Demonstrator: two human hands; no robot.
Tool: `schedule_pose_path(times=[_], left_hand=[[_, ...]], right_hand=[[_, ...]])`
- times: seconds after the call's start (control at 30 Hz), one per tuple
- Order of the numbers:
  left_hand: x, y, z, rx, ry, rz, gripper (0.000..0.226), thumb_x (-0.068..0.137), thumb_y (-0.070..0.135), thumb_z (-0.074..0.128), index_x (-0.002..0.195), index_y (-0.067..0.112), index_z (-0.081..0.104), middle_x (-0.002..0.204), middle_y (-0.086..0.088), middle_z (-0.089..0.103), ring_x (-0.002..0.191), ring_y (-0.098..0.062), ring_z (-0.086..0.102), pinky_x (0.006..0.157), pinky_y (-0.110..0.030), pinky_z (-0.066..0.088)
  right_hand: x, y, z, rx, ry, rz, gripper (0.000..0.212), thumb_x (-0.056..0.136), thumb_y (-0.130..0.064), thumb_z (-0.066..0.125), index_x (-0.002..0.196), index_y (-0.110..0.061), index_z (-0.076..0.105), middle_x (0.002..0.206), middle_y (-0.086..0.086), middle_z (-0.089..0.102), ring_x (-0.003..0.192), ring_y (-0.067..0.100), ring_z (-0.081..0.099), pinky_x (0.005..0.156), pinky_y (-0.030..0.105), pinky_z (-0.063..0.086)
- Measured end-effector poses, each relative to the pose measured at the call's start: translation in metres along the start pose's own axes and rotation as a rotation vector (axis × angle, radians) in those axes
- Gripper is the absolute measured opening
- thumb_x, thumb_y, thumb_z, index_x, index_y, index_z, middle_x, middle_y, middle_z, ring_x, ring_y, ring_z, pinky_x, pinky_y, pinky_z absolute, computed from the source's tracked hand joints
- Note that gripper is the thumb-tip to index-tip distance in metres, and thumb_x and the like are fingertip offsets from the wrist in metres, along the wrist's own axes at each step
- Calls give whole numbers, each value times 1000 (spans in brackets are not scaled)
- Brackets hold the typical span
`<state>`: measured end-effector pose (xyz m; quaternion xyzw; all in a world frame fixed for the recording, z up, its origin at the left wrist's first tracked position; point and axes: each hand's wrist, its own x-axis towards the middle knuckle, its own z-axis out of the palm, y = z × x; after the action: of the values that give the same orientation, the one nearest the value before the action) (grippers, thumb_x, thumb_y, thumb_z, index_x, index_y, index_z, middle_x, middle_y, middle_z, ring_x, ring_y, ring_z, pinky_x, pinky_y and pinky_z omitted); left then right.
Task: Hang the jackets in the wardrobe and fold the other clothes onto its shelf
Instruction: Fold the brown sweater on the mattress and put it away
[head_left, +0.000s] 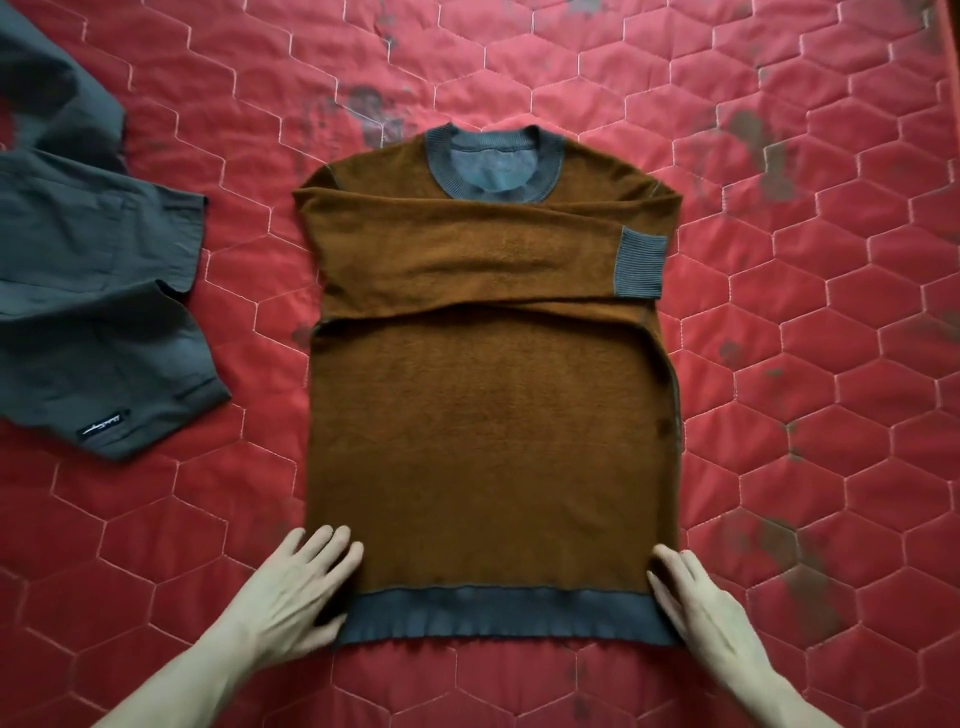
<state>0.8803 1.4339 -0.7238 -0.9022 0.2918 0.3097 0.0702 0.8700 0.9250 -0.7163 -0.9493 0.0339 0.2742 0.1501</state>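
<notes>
While both flat hands, left hand (296, 592), right hand (696, 603), flank sweater (488, 441) hem, grey garment (93, 291) lies left on quilt (805, 312).

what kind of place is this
Probably a bedroom: the clothes lie on a red quilted mattress. A brown sweater is spread out for folding, and a grey garment lies beside it.

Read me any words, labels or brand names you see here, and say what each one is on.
No text here can be read.
Small black tag near the hem of the grey garment: pale logo or lettering, too small and blurred to read.
Brown sweater: no lettering visible.
Red quilt: none.
</notes>
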Motion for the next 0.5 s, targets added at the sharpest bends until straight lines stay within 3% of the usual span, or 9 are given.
schedule_pose_path(times=[0.07,0.13,0.2,0.27,0.4,0.5], left_hand=[[3,3,-1,28,-63,30,81,71,60,63,129,3,51,122,-24,60,104,-40,62,82,-55,55],[6,4,2,42,-8,58,82,72,60,62,129,2,49,121,-26,56,104,-43,57,83,-57,51],[6,6,-1,69,-60,74,88,74,67,58,132,2,46,124,-25,50,106,-45,53,88,-61,46],[4,8,0,120,-79,80,92,77,69,58,136,-1,43,126,-26,45,108,-48,50,94,-65,42],[-2,23,3,166,-89,44,98,88,68,50,146,-7,27,137,-30,33,122,-55,41,101,-68,34],[-5,33,4,148,-94,-18,103,92,71,43,148,-10,13,141,-31,25,126,-57,37,103,-70,33]], right_hand=[[3,7,4,-190,92,-141,33,103,-50,52,117,-22,64,113,-2,52,67,21,67,46,38,55],[5,13,8,-313,196,-208,25,99,-36,61,111,-16,71,121,10,54,89,28,64,68,43,58],[7,16,8,-365,222,-293,36,95,-36,52,112,-12,73,127,16,57,112,33,59,94,47,50],[7,18,8,-415,189,-391,44,93,-41,52,116,-10,73,129,13,59,121,32,56,105,45,43],[1,14,6,-430,15,-467,73,82,-61,68,129,-5,67,134,13,60,126,32,55,109,42,39],[-8,10,13,-470,-69,-465,79,80,-56,62,138,-1,62,141,18,56,131,35,54,108,44,49]])
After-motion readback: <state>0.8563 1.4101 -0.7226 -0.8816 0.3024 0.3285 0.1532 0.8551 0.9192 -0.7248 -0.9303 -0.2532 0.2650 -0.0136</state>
